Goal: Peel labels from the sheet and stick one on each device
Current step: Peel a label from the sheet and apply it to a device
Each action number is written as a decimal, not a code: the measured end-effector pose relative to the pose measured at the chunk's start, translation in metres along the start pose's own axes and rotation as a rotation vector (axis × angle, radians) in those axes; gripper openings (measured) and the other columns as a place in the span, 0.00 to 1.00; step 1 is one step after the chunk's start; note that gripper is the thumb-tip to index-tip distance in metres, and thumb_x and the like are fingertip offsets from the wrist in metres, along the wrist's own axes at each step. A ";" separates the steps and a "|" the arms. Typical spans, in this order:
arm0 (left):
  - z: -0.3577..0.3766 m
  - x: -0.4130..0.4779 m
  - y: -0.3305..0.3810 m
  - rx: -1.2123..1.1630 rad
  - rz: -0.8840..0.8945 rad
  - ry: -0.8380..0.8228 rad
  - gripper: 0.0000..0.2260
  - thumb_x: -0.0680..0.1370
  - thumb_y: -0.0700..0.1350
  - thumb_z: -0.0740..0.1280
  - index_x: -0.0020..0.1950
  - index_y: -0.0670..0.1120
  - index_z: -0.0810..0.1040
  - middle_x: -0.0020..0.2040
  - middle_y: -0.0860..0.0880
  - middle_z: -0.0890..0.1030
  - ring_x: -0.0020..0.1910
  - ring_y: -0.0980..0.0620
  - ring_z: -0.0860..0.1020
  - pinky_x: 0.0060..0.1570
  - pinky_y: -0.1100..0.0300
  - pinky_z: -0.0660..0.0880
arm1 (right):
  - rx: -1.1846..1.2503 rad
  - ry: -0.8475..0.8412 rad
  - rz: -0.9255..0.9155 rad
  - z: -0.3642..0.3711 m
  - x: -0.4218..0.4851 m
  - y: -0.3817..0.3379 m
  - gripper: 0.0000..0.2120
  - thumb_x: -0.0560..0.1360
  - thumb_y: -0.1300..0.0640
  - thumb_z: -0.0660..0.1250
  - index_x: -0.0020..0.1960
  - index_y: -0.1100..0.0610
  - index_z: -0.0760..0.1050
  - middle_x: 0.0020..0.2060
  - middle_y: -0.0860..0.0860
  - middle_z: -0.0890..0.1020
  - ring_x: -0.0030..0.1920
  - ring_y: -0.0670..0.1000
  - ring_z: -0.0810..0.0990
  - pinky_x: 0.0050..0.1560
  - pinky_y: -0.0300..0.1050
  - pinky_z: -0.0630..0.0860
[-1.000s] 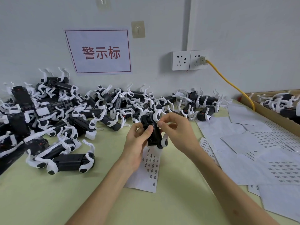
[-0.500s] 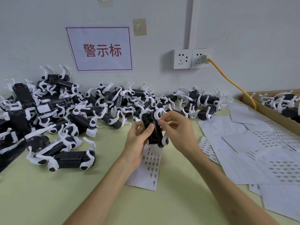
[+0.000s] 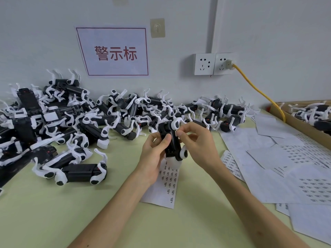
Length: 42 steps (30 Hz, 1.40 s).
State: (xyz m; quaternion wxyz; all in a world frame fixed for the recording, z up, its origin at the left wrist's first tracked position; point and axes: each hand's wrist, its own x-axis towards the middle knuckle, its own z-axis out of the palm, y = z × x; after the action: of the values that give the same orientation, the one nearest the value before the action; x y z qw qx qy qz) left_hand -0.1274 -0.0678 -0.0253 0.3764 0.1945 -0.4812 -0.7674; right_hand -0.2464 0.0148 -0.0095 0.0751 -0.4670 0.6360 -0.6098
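Left hand: wrapped round the held device, thumb laid across its black front, the other fingers behind it.
Right hand: thumb and forefinger closed together on a small white label at the device's upper right edge; its print is too small to read.
Held device: black body with white rounded joints, held nearly upright and clear of the table, its top tilted left.
Label sheet: flat on the table directly beneath the hands; its upper end is hidden by the device and the left wrist.
Device pile: a tangled heap of black-and-white devices along the wall, from the left edge to behind the hands.
Loose sheets: overlapping white sheets on the right of the table, several printed with rows of labels.
Cardboard box: at the far right, with more devices inside.
Wall: a red-bordered sign, a small hook and a double socket, with a yellow cable running down towards the box.
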 end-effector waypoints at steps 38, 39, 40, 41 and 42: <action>-0.003 -0.002 -0.001 0.042 -0.062 -0.162 0.28 0.79 0.53 0.68 0.71 0.35 0.71 0.58 0.40 0.83 0.56 0.45 0.82 0.54 0.52 0.79 | 0.458 -0.298 0.273 -0.008 0.004 0.001 0.13 0.73 0.50 0.75 0.38 0.55 0.74 0.35 0.52 0.77 0.36 0.50 0.76 0.37 0.38 0.73; -0.004 -0.002 0.000 0.060 -0.067 -0.181 0.28 0.80 0.54 0.68 0.71 0.35 0.71 0.57 0.40 0.83 0.55 0.45 0.82 0.54 0.53 0.78 | 0.455 -0.317 0.268 -0.010 0.004 0.001 0.14 0.73 0.49 0.75 0.37 0.54 0.74 0.35 0.53 0.77 0.37 0.52 0.76 0.37 0.40 0.72; -0.004 -0.003 0.001 0.069 -0.076 -0.199 0.28 0.79 0.54 0.69 0.72 0.36 0.71 0.58 0.40 0.82 0.56 0.45 0.81 0.55 0.52 0.77 | 0.468 -0.345 0.275 -0.012 0.005 0.001 0.15 0.72 0.48 0.76 0.36 0.54 0.73 0.36 0.54 0.77 0.39 0.54 0.76 0.38 0.42 0.71; -0.004 -0.004 0.002 0.068 -0.087 -0.216 0.30 0.78 0.55 0.69 0.72 0.37 0.71 0.59 0.40 0.81 0.57 0.44 0.80 0.57 0.51 0.76 | 0.493 -0.377 0.292 -0.014 0.005 0.001 0.15 0.71 0.48 0.76 0.37 0.53 0.73 0.37 0.55 0.77 0.40 0.55 0.76 0.39 0.44 0.70; -0.005 -0.005 0.002 0.058 -0.097 -0.231 0.31 0.76 0.56 0.69 0.72 0.38 0.72 0.60 0.40 0.81 0.57 0.44 0.80 0.59 0.50 0.75 | 0.526 -0.408 0.309 -0.016 0.005 0.001 0.15 0.69 0.48 0.77 0.37 0.53 0.73 0.38 0.55 0.77 0.40 0.54 0.75 0.39 0.43 0.71</action>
State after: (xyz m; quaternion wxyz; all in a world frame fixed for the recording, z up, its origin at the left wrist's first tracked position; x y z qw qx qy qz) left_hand -0.1206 -0.0674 -0.0258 0.2748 0.1387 -0.5336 -0.7877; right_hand -0.2601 0.0227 -0.0044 0.4090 -0.4422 0.4926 -0.6281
